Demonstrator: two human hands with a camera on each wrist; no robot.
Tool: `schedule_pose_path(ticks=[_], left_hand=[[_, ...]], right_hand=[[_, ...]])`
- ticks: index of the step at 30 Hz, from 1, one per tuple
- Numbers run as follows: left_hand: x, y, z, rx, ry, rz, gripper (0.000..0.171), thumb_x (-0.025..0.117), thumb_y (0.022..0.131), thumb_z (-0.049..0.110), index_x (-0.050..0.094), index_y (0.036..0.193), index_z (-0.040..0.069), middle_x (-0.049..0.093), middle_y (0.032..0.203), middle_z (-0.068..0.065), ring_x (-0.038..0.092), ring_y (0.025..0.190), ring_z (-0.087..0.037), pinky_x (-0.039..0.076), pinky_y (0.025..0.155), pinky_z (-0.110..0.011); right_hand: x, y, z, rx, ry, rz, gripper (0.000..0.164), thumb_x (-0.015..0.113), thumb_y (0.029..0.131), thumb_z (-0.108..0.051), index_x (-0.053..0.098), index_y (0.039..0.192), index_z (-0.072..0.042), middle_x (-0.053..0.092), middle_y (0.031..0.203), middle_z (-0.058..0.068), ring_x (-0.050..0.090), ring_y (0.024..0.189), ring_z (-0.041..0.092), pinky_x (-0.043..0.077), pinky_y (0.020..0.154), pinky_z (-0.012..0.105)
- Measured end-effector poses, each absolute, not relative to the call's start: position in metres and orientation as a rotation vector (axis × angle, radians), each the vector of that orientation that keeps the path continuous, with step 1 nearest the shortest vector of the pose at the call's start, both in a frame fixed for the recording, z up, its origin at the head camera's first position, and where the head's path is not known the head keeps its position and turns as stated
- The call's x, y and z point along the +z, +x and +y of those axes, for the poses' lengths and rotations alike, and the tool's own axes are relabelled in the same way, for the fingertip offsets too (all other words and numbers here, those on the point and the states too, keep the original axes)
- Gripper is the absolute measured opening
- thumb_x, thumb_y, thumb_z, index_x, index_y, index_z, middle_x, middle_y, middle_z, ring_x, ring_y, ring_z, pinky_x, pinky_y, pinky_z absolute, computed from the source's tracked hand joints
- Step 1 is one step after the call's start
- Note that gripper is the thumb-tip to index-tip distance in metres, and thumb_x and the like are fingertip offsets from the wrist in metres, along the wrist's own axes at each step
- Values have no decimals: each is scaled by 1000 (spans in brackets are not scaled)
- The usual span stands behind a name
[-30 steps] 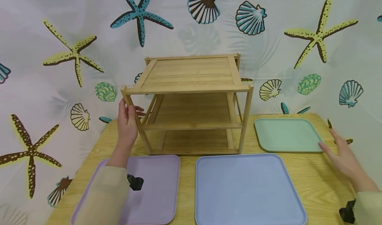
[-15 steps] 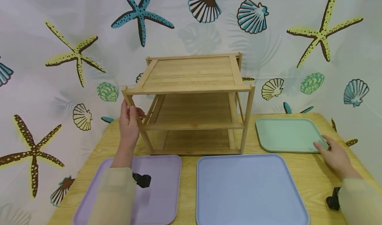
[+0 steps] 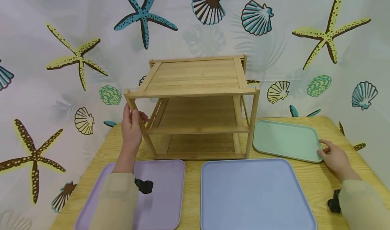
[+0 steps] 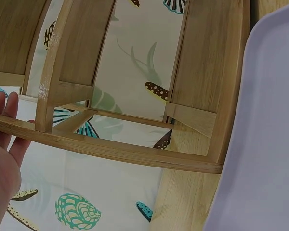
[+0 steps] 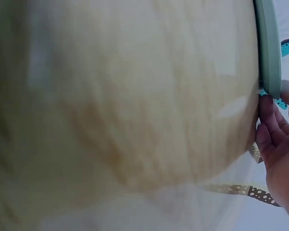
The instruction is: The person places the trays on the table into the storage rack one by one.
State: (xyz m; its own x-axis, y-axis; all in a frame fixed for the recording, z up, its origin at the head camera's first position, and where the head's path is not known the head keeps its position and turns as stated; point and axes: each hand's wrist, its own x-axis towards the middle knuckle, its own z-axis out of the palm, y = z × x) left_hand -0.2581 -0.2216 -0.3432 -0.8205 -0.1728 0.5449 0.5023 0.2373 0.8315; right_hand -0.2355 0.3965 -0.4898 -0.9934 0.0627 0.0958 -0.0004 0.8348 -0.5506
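A light wooden three-tier rack (image 3: 195, 76) stands at the back middle of the table. My left hand (image 3: 131, 130) holds its front left post, thumb on the near side and fingers reaching behind; in the left wrist view, fingertips (image 4: 11, 107) show past the wood. At the right, my right hand (image 3: 336, 160) pinches the near right corner of a pale green tray (image 3: 286, 140). The right wrist view has the thumb on one face of the tray's rim (image 5: 270, 53) and curled fingers (image 5: 269, 120) beneath. The tray lies slightly askew, its left end close beside the rack's right leg.
A purple tray (image 3: 159, 196) lies at front left, partly under my left forearm. Beside it is a larger blue tray (image 3: 254, 196), in front of the rack. A white sheet (image 3: 189, 16) with starfish and shells hangs behind and at both sides of the wooden table (image 3: 327, 186).
My right hand has come in from the right and taken hold of the green tray's corner. The tray has shifted left and turned a little. My left hand stays on the rack's post.
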Motion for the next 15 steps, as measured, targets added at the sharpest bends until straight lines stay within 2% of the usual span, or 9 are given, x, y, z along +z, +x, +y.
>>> schedule_pose_path(ticks=[2, 6, 10, 12, 15], left_hand=[[-343, -258, -222, -1626, -309, -1968, 42, 31, 107, 15, 32, 148, 5, 51, 89, -30, 59, 74, -16, 46, 79, -36], [-343, -257, -224, -1617, -329, -1962, 43, 31, 107, 15, 32, 148, 5, 51, 89, -29, 59, 76, -25, 46, 78, -34], [-345, -262, -226, -1638, -329, -1937, 41, 33, 106, 14, 36, 146, 4, 53, 86, -24, 59, 75, -22, 47, 77, -32], [-347, -265, -227, -1652, -317, -1929, 40, 33, 106, 14, 37, 144, 2, 53, 85, -23, 59, 74, -20, 47, 76, -32], [-354, -271, -231, -1661, -301, -1940, 40, 34, 106, 15, 37, 145, 4, 54, 86, -21, 59, 75, -24, 47, 77, -33]], right_hand=[[-487, -235, 395, 912, -65, -2897, 43, 49, 99, -9, 38, 135, 13, 57, 97, 33, 56, 77, 37, 45, 65, 46], [-487, -233, 393, 1153, -116, -2840, 44, 37, 101, -7, 34, 140, 14, 55, 100, 36, 56, 63, 25, 46, 54, 33], [-490, -230, 394, 1433, -168, -2706, 47, 27, 103, -11, 29, 143, 13, 53, 104, 36, 60, 59, 21, 51, 52, 33], [-488, -227, 395, 1513, -176, -2637, 48, 26, 103, -13, 29, 143, 13, 54, 102, 33, 61, 58, 21, 52, 53, 33], [-482, -219, 397, 1547, -130, -2564, 46, 28, 103, -13, 33, 142, 12, 59, 93, 20, 62, 56, 19, 53, 53, 33]])
